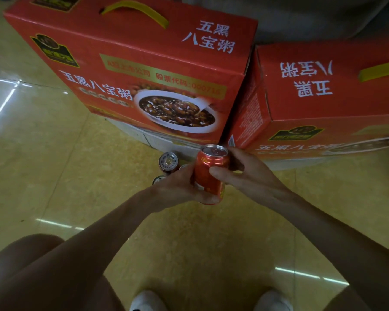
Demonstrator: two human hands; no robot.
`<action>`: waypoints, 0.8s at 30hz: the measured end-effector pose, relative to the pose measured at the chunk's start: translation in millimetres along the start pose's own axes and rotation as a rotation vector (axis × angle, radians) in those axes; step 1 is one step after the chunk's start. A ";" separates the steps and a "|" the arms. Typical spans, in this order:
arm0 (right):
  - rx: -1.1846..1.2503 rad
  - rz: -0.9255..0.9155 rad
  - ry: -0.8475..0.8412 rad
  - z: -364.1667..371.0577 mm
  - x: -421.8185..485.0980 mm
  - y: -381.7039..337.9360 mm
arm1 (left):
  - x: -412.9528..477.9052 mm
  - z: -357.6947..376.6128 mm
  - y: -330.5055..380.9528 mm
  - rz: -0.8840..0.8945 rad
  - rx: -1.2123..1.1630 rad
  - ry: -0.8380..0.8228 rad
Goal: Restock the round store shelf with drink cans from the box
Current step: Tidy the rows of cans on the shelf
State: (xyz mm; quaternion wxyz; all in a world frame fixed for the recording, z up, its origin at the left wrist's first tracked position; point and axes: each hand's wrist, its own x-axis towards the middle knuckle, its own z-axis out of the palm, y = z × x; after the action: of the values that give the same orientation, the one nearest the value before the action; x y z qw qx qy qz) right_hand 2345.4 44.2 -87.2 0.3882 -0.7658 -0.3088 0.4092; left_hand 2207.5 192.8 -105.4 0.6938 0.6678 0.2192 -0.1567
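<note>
A red can [211, 173] was held upright between both hands. The left hand [181, 187] was curled round its lower part from the left. The right hand [245, 172] was wrapped round its upper part, with the thumb pressed on the near face and the fingers hidden behind. The can was carried in the air, just in front of the white rim of the round shelf [144, 134], and was not yet set down anywhere.

Just left of it and lower, the silver tops of two or three other cans [168, 161] were seen standing close together at the foot of the shelf. Whether they stood on a low tier or on the floor [54, 153] could not be told. Above them, two large closed red cartons [144, 70] with yellow handles were carried side by side on the shelf. The box named in the task could not be identified in view.

The restocking was judged to be only partly done: a few cans were placed, one was in hand awaiting a spot beside them, and an unknown number were left.
</note>
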 end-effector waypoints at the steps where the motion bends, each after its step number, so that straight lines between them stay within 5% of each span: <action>1: 0.037 -0.007 0.001 -0.9 -1.2 -1.9 | -3.8 1.6 1.9 0.008 -0.040 0.004; 16: 0.311 -0.029 -0.116 -12.7 -8.7 -26.9 | -17.1 -5.2 17.6 0.059 -0.181 0.004; 24: 0.134 0.026 0.186 13.8 -16.9 -27.7 | -19.4 9.4 18.7 0.052 -0.135 0.102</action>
State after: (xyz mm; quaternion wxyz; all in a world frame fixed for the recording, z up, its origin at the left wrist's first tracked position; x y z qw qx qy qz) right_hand 2321.2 49.5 -62.1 0.4603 -0.7766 -0.2335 0.3613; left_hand 2201.4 183.1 -79.3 0.7290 0.6321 0.2472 -0.0892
